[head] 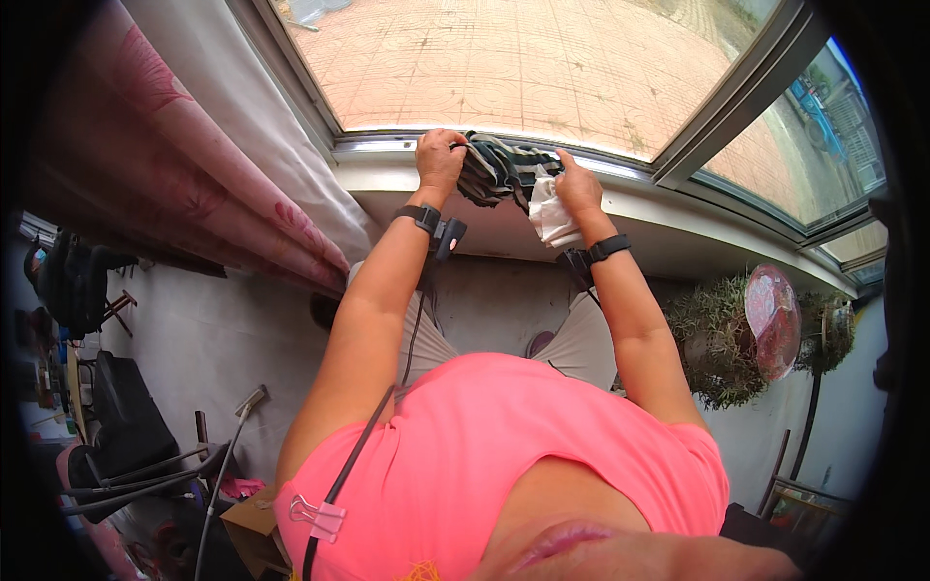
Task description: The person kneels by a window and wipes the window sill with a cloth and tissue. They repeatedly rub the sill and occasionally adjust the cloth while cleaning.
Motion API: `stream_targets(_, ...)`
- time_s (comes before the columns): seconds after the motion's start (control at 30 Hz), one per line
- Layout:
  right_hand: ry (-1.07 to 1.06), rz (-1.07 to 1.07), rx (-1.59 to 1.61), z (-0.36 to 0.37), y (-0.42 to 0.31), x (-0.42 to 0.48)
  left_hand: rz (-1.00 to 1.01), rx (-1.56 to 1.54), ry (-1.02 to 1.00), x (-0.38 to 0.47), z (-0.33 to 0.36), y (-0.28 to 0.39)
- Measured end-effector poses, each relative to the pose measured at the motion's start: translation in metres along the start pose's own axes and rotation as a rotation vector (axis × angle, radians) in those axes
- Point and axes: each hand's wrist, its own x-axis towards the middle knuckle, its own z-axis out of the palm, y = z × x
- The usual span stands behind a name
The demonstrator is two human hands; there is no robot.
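Observation:
A dark cloth with light stripes (501, 171) is stretched between my two hands at the window sill. My left hand (440, 160) grips its left end, fingers closed on the fabric. At its right end, my right hand (579, 187) pinches the striped cloth and also has a crumpled white cloth (554, 210) hanging beside the palm. Both hands are just inside the metal window frame (385, 146), above the white sill (647, 197). Each wrist wears a black strap with a small device on it.
A pink floral curtain (211, 167) and a white curtain (269, 109) hang at the left. Bushy potted plants (716, 334) stand at the right beneath the sill. Behind to the left are a black chair (131, 399), a long-handled tool (231, 450) and a cardboard box (254, 530).

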Motion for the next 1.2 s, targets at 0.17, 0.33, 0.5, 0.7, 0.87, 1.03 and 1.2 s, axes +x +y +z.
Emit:
stream_targets(0.17, 0.036, 0.010, -0.075, 0.000, -0.014, 0.018, -0.095, 0.001, 0.044, 0.015, -0.016, 0.005)
stream_targets(0.33, 0.114, 0.030, 0.362, -0.022, 0.008, 0.036, -0.400, -0.002, 0.019, 0.037, -0.024, -0.005)
stream_targets(0.5, 0.473, 0.019, 0.745, -0.051, 0.056, 0.062, -0.618, -0.551, 0.213, 0.057, -0.003, -0.027)
stream_targets(0.7, 0.363, 0.045, 0.076, -0.049, 0.078, 0.035, -0.221, 0.241, 0.336, 0.025, 0.008, 0.000)
stream_targets(0.87, 0.257, -0.263, -0.016, -0.019, 0.053, 0.006, 0.520, 0.092, -0.166, -0.016, 0.042, 0.065)
stream_targets(1.03, -0.088, -0.059, -0.223, -0.018, 0.063, 0.010, 0.417, 0.375, -0.497, -0.029, 0.066, 0.091)
stream_targets(1.2, -0.189, 0.022, -0.240, -0.020, 0.077, 0.023, 0.349, 0.512, -0.680, -0.019, 0.085, 0.100)
